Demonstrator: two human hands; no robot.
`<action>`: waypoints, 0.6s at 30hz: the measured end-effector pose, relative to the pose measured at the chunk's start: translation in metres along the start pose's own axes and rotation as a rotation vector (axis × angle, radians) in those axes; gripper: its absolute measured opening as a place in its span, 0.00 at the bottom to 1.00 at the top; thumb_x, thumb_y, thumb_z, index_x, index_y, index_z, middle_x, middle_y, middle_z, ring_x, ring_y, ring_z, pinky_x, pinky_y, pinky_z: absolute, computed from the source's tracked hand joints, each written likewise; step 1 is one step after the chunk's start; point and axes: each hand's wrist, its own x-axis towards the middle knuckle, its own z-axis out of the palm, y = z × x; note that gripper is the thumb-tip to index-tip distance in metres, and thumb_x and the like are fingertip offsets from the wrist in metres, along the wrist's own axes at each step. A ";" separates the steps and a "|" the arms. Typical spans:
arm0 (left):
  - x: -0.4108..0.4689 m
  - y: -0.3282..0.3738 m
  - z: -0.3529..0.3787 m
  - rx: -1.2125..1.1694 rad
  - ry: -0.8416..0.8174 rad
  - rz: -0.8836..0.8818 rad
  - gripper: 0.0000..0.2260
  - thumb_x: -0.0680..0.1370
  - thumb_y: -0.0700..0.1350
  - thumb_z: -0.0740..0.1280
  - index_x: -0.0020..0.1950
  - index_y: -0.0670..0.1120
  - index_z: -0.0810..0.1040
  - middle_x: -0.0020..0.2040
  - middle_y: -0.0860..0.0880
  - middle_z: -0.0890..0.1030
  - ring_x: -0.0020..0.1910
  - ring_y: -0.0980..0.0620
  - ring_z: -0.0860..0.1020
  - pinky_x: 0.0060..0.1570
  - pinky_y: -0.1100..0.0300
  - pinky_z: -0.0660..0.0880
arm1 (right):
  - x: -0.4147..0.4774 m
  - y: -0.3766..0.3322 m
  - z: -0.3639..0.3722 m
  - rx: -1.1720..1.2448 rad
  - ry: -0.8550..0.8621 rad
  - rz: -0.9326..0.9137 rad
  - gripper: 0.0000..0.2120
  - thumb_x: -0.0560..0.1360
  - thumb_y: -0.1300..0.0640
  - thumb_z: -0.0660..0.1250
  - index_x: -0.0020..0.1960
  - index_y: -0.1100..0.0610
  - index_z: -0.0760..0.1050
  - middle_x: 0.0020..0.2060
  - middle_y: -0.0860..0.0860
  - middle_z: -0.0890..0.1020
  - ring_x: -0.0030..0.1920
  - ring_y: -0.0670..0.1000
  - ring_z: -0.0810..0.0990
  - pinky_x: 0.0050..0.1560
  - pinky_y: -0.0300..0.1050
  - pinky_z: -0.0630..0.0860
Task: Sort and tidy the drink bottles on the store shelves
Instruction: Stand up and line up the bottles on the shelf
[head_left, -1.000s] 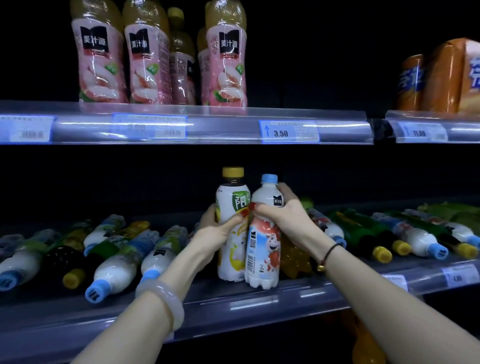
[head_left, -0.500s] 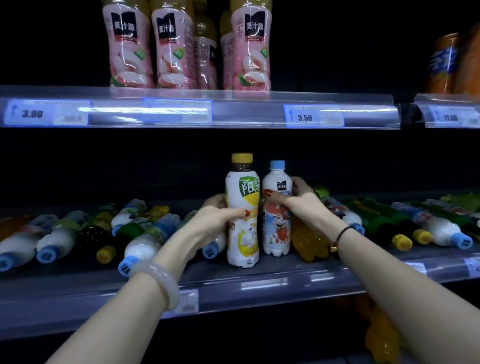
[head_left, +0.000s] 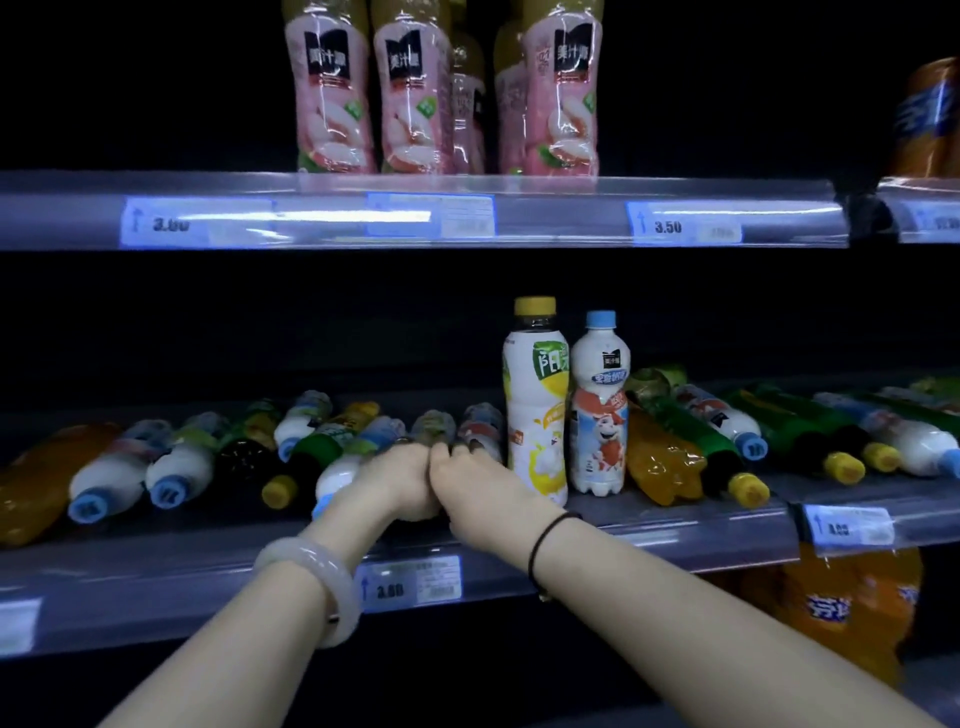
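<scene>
Wide view first: the lower shelf (head_left: 675, 535) runs right across, and it's a mess. Bottles lie on their sides from nine o'clock (head_left: 176, 467) round to three o'clock (head_left: 727, 421), caps pointing out. Up at twelve, the upper shelf (head_left: 545, 218) carries pink-labelled juice bottles (head_left: 332, 104), upright and tidy.

Dead centre, two are on their feet and touching: a yellow-capped bottle (head_left: 535, 405) with a white-and-yellow label, and at its three o'clock a shorter blue-capped milk drink (head_left: 600, 415) with a cartoon figure.

Now the hands! Left grip (head_left: 395, 483) and right grip (head_left: 483, 491) sit knuckle to knuckle at the pair's eight o'clock, down among the fallen ones. The left curls over a lying white bottle (head_left: 337, 475). Whether either has closed on anything, I cannot tell through the blur.

These look full, so moderately heavy, with stiff plastic and slick sleeves, and they're round enough to roll. Best held round the mid-body, I'd say, not by the cap.
</scene>
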 end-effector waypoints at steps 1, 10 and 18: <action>-0.001 -0.001 0.001 -0.026 0.038 -0.012 0.10 0.73 0.48 0.66 0.52 0.45 0.74 0.55 0.42 0.81 0.55 0.43 0.79 0.51 0.55 0.76 | 0.005 -0.002 0.000 -0.028 -0.015 0.016 0.23 0.73 0.69 0.63 0.66 0.69 0.62 0.62 0.64 0.72 0.63 0.64 0.72 0.61 0.52 0.69; -0.005 -0.016 -0.018 -0.367 0.317 0.095 0.26 0.71 0.47 0.67 0.66 0.46 0.61 0.45 0.44 0.80 0.45 0.44 0.80 0.43 0.50 0.78 | 0.013 0.011 0.008 -0.197 0.038 0.106 0.16 0.74 0.68 0.62 0.62 0.65 0.72 0.61 0.67 0.72 0.60 0.65 0.73 0.55 0.53 0.72; -0.009 -0.018 -0.024 -0.306 0.241 0.219 0.12 0.68 0.39 0.66 0.50 0.45 0.72 0.46 0.44 0.80 0.47 0.45 0.79 0.40 0.55 0.74 | 0.017 0.020 -0.029 0.044 0.330 0.025 0.10 0.77 0.58 0.59 0.53 0.64 0.72 0.50 0.63 0.77 0.53 0.62 0.73 0.48 0.50 0.64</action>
